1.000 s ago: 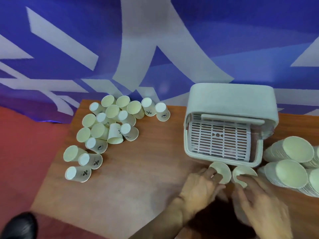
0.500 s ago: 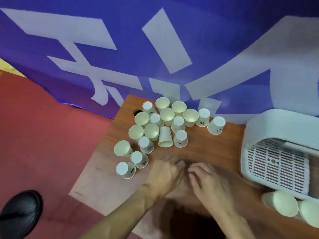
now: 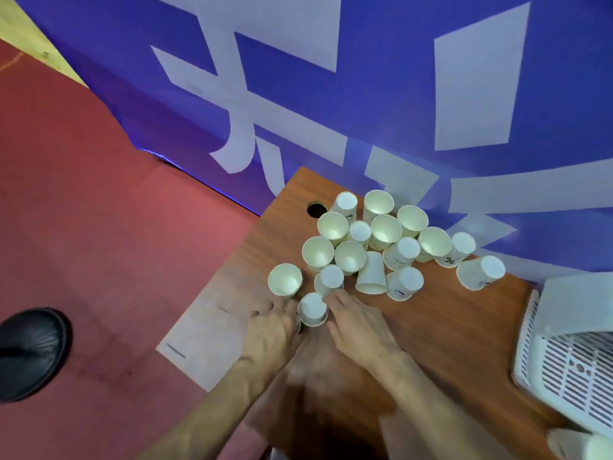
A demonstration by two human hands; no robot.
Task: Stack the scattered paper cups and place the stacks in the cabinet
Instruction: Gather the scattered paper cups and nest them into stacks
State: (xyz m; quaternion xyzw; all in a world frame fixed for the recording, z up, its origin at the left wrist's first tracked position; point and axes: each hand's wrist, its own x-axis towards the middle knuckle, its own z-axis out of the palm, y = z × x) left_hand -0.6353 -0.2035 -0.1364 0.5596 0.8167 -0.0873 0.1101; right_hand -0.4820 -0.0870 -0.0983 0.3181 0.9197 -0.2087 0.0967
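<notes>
Several loose paper cups (image 3: 378, 247) lie clustered on the far left part of the wooden table (image 3: 447, 327), some upright, some upside down. One upside-down paper cup (image 3: 312, 309) sits at the near edge of the cluster, between my hands. My left hand (image 3: 272, 330) has its fingers curled against that cup's left side. The straight fingers of my right hand (image 3: 358, 330) touch its right side. The white cabinet (image 3: 570, 300) stands at the right edge with its slotted tray (image 3: 564, 373) showing. Stacked cups (image 3: 587, 446) peek in at the bottom right corner.
A round cable hole (image 3: 315, 209) is in the table's far left corner. A blue and white banner (image 3: 365, 94) hangs right behind the table. Red floor (image 3: 99, 227) lies to the left, with a black shoe (image 3: 30, 353) on it.
Both hands left the stacks in front of the cabinet and moved left across the table to the loose cups. They now close in on one cup. My view swung left.
</notes>
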